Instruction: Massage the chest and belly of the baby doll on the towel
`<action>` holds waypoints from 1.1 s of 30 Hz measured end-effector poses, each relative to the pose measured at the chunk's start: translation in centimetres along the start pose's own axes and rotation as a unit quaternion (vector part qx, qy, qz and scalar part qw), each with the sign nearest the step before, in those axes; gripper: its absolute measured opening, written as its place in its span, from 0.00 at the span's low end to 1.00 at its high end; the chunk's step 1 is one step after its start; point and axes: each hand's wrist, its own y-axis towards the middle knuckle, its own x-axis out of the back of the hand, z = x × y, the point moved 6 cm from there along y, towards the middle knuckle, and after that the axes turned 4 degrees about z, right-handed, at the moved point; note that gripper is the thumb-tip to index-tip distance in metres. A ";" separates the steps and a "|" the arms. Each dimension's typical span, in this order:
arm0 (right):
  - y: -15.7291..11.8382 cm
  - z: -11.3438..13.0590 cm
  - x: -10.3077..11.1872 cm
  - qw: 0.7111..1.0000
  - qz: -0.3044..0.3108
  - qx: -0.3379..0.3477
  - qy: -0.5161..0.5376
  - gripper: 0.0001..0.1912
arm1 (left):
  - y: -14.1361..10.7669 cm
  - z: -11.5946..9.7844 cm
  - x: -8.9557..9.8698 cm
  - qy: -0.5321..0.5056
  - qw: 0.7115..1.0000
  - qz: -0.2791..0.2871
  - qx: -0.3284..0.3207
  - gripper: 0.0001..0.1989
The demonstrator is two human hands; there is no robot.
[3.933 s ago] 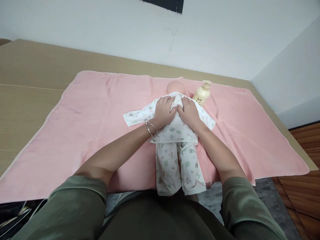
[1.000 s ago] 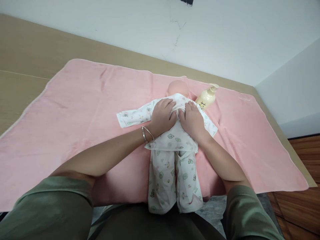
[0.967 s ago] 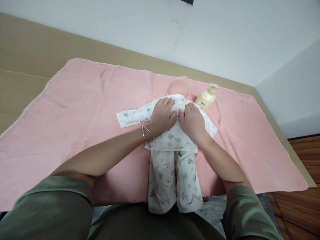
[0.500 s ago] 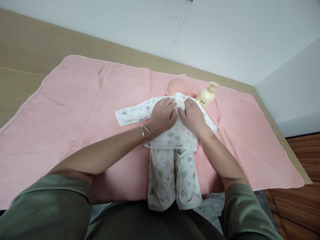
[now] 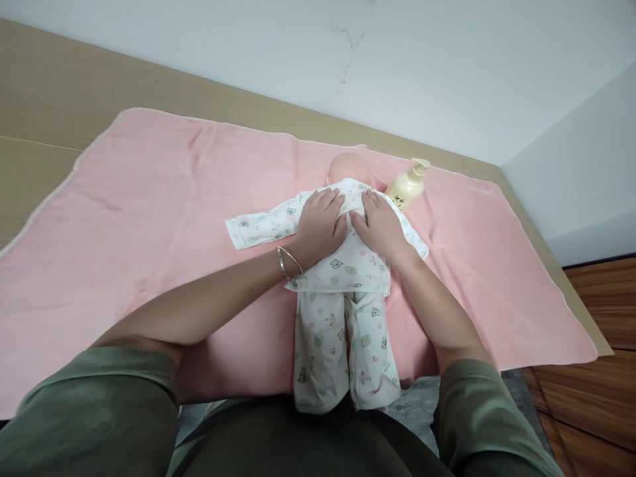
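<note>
Left hand [image 5: 320, 226], right hand [image 5: 381, 227]: fingers flat on doll [image 5: 349, 168], clenching nothing. Shirt [image 5: 342, 270] looks soft, likely slides; grasp torso.

Baby doll [image 5: 350, 169] — patterned pyjamas, face down — on pink blanket [image 5: 238, 179].

Left of the smooth-headed doll in white printed clothes [image 5: 342, 268]: we have room over the flat pink blanket [image 5: 144, 205], beyond the outstretched sleeve [image 5: 261, 227].
Doll's back: our left hand [image 5: 320, 225] and right hand [image 5: 381, 227] block it.
Right of the doll's head: the rounded, pale yellow pump bottle [image 5: 406, 189] obstructs us; farther right, we could pass.
Beyond the head: we have a narrow strip before the white wall [image 5: 258, 56].
</note>
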 end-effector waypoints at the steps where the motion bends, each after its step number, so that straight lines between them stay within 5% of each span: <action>1: 0.1 -0.1 -0.1 1.000 0.000 -0.001 0.008 0.29 | -0.1 -0.2 0.1 0.000 1.000 -0.007 -0.009 0.20; 13: -2.4 2.4 1.0 0.996 -0.052 -0.051 -0.059 0.21 | 0.2 0.5 -0.3 0.008 0.998 0.038 0.043 0.27; 22: -0.9 0.9 0.7 0.998 -0.049 -0.015 0.040 0.22 | -0.4 -0.7 0.3 -0.042 0.998 -0.024 -0.038 0.15; 33: -3.1 3.6 0.8 0.998 -0.039 -0.027 -0.035 0.25 | -0.2 0.5 -0.2 -0.038 0.999 -0.015 0.030 0.23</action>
